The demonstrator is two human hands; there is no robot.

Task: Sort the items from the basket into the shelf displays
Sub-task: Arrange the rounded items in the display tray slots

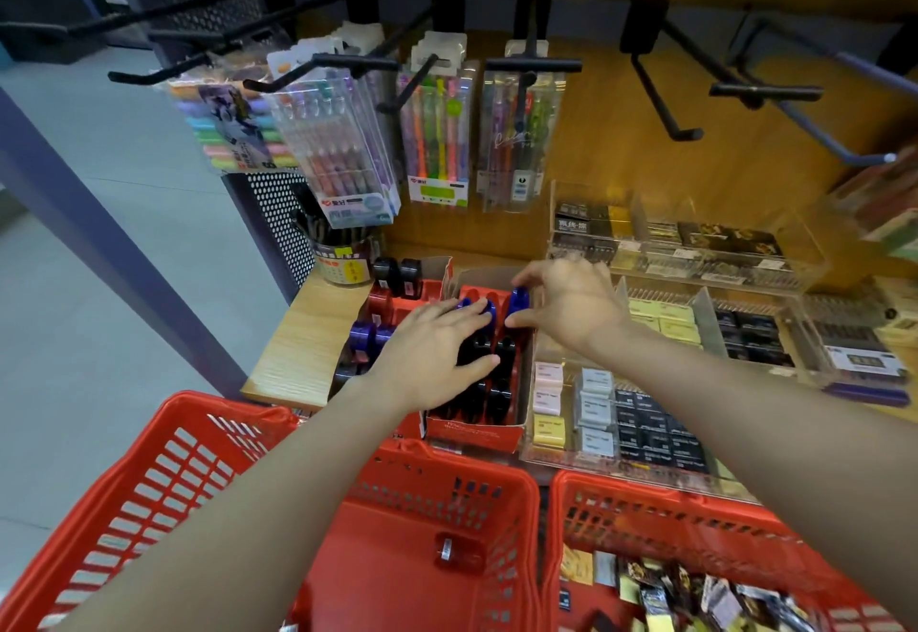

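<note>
- Blue tape dispenser [518, 302] stood upright at the far right of a red cardboard display box [477, 425] on the wooden shelf [298, 348], pinched between the thumb and curled fingers of the right hand [571, 301].
- Fingers of the left hand [437, 348] lay straight and spread flat, holding nothing, with the tips resting on a second blue dispenser [484, 308] just beside the first and the palm over the black dispensers [497, 383] that filled the near rows of the box.
- A second red box [397, 303] sat just to the left, touching the first, holding red, black and blue dispensers (some rows looked only partly filled).
- Clear plastic bins [621, 413] of small erasers and dark packets stood to the right of the box, with more clear bins behind them.
- Packs of coloured pens [347, 144] hung from black hooks on the wooden back wall above, and a cup of pens [343, 254] stood in the left corner.
- Nearest the camera, both forearms reached over two red baskets: the left basket [164, 472] held one red dispenser [457, 552] on its floor, and the right basket [670, 517] held a heap of small packets.
</note>
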